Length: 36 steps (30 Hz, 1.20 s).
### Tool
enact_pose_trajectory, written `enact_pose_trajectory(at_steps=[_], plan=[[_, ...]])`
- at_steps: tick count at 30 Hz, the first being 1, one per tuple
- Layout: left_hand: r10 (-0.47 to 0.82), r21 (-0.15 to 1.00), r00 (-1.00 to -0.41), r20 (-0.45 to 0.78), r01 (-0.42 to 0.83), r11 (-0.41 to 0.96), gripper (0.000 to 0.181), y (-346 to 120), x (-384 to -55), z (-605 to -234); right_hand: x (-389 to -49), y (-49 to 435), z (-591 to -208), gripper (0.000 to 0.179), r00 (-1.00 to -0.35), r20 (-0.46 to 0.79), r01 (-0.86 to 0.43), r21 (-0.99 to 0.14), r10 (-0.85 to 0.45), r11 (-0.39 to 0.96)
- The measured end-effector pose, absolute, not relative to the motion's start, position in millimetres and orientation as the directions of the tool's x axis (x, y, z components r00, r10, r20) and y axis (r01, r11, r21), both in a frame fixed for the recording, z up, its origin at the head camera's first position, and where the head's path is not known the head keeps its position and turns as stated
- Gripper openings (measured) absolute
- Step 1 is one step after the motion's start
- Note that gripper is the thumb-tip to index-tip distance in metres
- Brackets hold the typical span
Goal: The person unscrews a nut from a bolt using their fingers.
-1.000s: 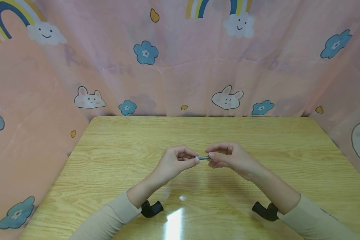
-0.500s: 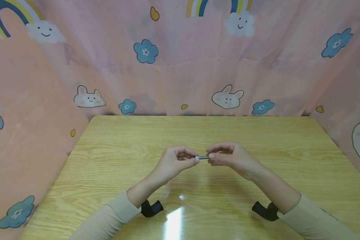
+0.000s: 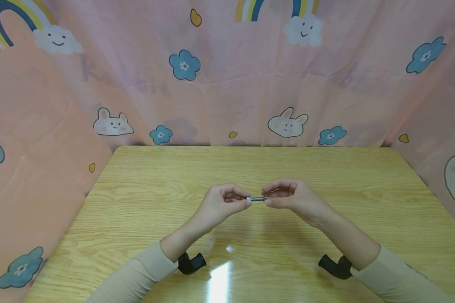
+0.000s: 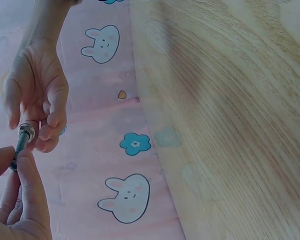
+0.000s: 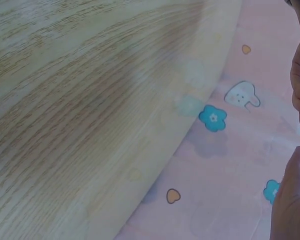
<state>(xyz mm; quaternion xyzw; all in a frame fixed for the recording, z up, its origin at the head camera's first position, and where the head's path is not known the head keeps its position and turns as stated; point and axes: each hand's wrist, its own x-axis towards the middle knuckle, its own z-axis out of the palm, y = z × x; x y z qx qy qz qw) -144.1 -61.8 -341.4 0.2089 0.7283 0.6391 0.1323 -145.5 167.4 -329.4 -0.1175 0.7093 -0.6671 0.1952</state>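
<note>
My left hand [image 3: 224, 206] pinches the head end of a silvery metal bolt [image 3: 257, 199] between thumb and fingertips, holding it level above the table. At the bolt's other end is a hex nut [image 4: 26, 131], with the thread showing between it and the left fingertips. My right hand [image 3: 292, 200] has its thumb and curled fingers around the nut, thumb at the lower side and index finger above. In the left wrist view the right thumb [image 4: 12, 107] lies just beside the nut. The right wrist view catches only parts of both hands at its right edge; the bolt is hidden there.
Beneath the hands is a light wood-grain table [image 3: 167, 168] with a glossy reflection near the front. A pink printed cloth [image 3: 227, 92] hangs behind and beside it. Black curved pieces [image 3: 191, 264] stick out by both sleeve cuffs.
The right thumb has slid down across the nut, so more of the nut shows between thumb and index finger. The left hand and bolt stay nearly still.
</note>
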Motion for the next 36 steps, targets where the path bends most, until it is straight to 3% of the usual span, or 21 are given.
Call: enact_pose_trajectory(at_steps=[4,10,19,24,29,36], plan=[[0.470,0.985,-0.879,0.080,0.141,0.097,0.017,-61.5,-144.2,-341.0,-144.9,165.8,-327.4,0.030,-0.882,-0.161,0.144,-0.987,-0.442,0.073],[0.475,0.986,-0.877,0.076,0.136,0.095,0.017,-61.3,-143.9,-340.4,-144.0,166.4,-328.3,0.012,-0.879,-0.138,0.124,-0.990,-0.456,0.061],[0.464,0.986,-0.884,0.065,0.128,0.104,0.018,-60.0,-144.0,-340.3,-144.1,166.0,-326.1,0.022,-0.889,-0.146,0.126,-0.989,-0.435,0.074],[0.469,0.987,-0.881,0.065,0.126,0.100,0.018,-59.9,-144.1,-340.0,-143.9,166.6,-325.8,0.010,-0.894,-0.147,0.127,-0.989,-0.423,0.075],[0.471,0.987,-0.879,0.070,0.128,0.093,0.018,-60.0,-143.9,-339.2,-144.0,167.2,-325.9,0.021,-0.899,-0.108,0.076,-0.993,-0.424,0.092],[0.465,0.986,-0.883,0.067,0.130,0.105,0.018,-59.5,-143.3,-338.3,-144.0,165.3,-323.3,0.025,-0.889,-0.180,0.162,-0.984,-0.421,0.077]])
